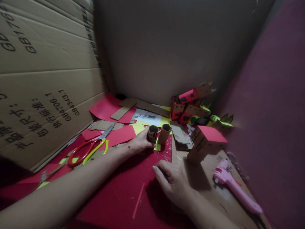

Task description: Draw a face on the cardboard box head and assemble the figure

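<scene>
My left hand (142, 140) has its fingers wrapped round a short cardboard tube (152, 134) with black marks, upright at the middle of the red surface. Just right of it stands a plain brown cardboard tube (164, 135), slightly tilted. Nearer to me, my right hand (170, 179) hovers over or rests on the red surface with curled fingers; nothing shows in them. A cardboard figure (202, 144) with a pink-red top stands to the right of both hands.
Red-and-yellow handled scissors (91, 149) lie at the left beside paper scraps. A pink glue gun (235, 187) lies at the right. Decorated cardboard pieces (190, 106) are piled at the back right. A large cardboard panel (47, 70) rises at the left.
</scene>
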The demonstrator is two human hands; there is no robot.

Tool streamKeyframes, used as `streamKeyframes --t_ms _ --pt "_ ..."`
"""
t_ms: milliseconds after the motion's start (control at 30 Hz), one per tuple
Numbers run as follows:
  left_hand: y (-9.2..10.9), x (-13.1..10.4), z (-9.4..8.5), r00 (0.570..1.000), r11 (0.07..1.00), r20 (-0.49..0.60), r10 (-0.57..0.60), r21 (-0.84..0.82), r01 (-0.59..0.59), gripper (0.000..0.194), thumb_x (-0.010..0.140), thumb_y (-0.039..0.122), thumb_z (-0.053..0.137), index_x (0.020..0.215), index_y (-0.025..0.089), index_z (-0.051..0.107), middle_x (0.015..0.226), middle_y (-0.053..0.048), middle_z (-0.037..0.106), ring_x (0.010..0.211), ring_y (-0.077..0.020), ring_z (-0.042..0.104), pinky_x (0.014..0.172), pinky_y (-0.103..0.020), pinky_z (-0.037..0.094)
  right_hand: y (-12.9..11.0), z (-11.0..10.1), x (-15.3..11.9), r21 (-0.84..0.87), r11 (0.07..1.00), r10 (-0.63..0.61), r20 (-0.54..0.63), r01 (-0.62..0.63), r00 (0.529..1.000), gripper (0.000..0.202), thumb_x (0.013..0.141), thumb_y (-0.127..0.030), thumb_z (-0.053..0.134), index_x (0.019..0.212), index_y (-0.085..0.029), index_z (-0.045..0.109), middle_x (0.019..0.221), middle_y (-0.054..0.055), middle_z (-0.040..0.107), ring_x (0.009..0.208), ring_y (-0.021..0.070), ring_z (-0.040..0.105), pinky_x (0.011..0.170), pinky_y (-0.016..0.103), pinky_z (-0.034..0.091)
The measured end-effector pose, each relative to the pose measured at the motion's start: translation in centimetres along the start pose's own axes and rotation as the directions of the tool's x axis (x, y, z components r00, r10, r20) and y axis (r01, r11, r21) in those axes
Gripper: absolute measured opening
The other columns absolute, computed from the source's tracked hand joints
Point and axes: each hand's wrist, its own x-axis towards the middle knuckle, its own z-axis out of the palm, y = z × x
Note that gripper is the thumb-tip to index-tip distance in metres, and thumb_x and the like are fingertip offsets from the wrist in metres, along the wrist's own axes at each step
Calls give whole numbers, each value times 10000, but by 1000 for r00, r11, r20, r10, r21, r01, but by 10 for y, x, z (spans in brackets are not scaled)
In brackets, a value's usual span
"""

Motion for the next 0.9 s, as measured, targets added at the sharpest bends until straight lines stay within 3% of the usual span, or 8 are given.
streamKeyframes --t_ms 167,700,900 --pt "2 -2 0 1000 1000 -16 4 1 -4 442 578 214 770 957 176 546 776 36 588 739 -159 558 679 -287 445 -1 -1 1 -5 1000 3 -2 -3 1000 312 937 -200 453 650 -226 336 581 -59 342 509 90 345 506 222 277" --pt "1 -4 -4 1000 1000 -29 12 22 -11 408 535 181 747 880 180 530 757 38 573 711 -149 530 670 -284 426 0 -1 1 -22 1000 -18 -23 17 1000 320 931 -189 470 646 -224 328 579 -61 339 508 87 335 511 224 274" --pt "2 -5 -2 1000 1000 14 9 15 -10 409 537 194 742 884 185 527 746 49 566 702 -148 536 663 -283 428 -2 -1 1 -33 999 -19 -21 18 1000 329 932 -200 471 640 -225 322 573 -63 327 502 88 331 503 228 267"
